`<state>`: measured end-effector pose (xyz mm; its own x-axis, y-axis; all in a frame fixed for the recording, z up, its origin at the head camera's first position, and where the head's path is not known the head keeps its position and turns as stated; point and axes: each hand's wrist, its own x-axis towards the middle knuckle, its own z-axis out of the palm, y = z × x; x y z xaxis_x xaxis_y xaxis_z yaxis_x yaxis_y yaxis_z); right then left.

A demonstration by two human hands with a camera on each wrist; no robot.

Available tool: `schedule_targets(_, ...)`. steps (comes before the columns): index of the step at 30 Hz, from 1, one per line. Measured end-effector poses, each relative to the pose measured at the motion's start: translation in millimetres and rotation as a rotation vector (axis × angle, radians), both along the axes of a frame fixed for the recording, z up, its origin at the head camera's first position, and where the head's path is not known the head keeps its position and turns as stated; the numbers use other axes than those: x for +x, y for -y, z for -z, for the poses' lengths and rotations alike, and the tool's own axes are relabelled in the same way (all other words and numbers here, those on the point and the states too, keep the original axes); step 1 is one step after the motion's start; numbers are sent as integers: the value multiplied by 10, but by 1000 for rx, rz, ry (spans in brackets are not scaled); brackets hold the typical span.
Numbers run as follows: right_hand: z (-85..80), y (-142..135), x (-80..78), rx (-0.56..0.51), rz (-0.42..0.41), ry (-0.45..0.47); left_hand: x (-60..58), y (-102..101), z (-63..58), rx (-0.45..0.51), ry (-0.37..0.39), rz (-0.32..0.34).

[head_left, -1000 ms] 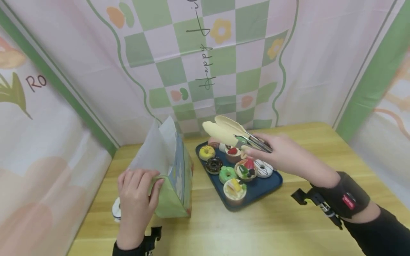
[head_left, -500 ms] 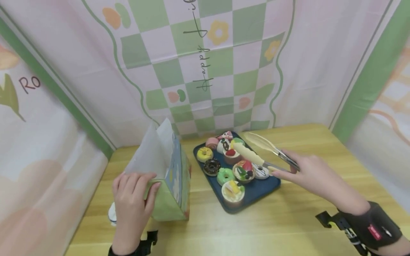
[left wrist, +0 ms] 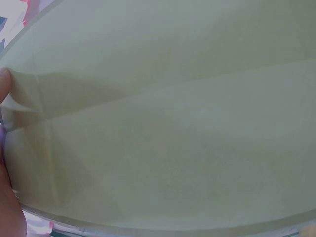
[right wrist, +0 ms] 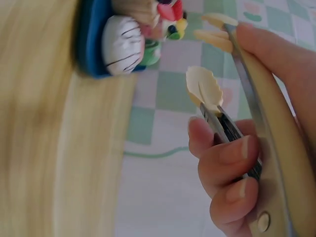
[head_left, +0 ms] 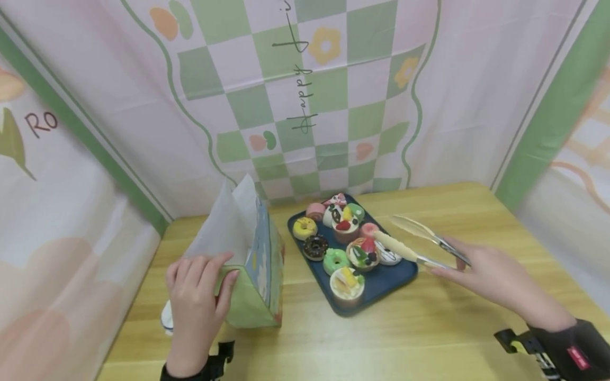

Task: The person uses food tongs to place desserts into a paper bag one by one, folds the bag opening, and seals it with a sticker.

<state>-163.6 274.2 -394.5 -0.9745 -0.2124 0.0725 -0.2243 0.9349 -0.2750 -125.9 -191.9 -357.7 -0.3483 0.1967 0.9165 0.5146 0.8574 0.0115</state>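
The left hand (head_left: 197, 296) pinches the top rim of the paper bag (head_left: 252, 299), which stands near the left edge of the tabletop (head_left: 381, 346). The right hand (head_left: 495, 280) has its fingers curled around the tongs (head_left: 397, 247). The tongs' two tips are apart, by the right edge of the blue tray (head_left: 388, 283). A yellow donut (head_left: 298, 232) sits at the tray's left corner, and a cup cake with yellow fruit (head_left: 346, 290) is at its front corner.
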Motion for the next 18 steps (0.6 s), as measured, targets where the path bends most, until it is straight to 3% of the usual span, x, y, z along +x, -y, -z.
schedule_targets(7,128,-116,8,62,-27,1,-8,2,-1,5,-14,2)
schedule_targets(18,233,-202,-35,76,-3,85,-6,16,2,19,-23,-3)
